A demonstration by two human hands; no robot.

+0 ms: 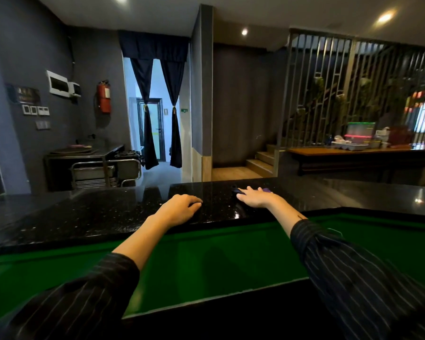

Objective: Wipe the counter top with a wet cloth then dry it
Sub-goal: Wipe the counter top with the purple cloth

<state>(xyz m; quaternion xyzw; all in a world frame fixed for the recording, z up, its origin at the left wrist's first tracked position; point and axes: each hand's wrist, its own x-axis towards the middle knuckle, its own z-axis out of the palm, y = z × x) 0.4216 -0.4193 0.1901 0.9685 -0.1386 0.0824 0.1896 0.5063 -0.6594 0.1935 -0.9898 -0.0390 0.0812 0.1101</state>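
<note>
From my head camera I count two hands, one cloth and one black speckled tabletop (96, 217). My left hand (179, 208) rests near the middle of the tabletop, palm down, fingers curled loosely under, holding nothing, its fingertips touching the stone close to the near edge. My right hand (255, 197) lies at about two o'clock from the left one, flat and spread, palm pressed down on the purple cloth (266, 190); only a small corner of the cloth shows beyond my fingers at twelve o'clock, the rest is hidden under the hand. Whether I am gripping it or only pressing on it, I cannot tell. A wet, glossy streak (238, 209) shines on the stone just beside my right wrist, at about seven o'clock from the hand. Both forearms reach out of dark striped sleeves (353, 278) across a green surface (219, 261) below the tabletop. Far off at ten o'clock a red fire extinguisher (104, 96) hangs on the grey wall; at two o'clock plastic boxes (361, 133) stand on a wooden bench.
</note>
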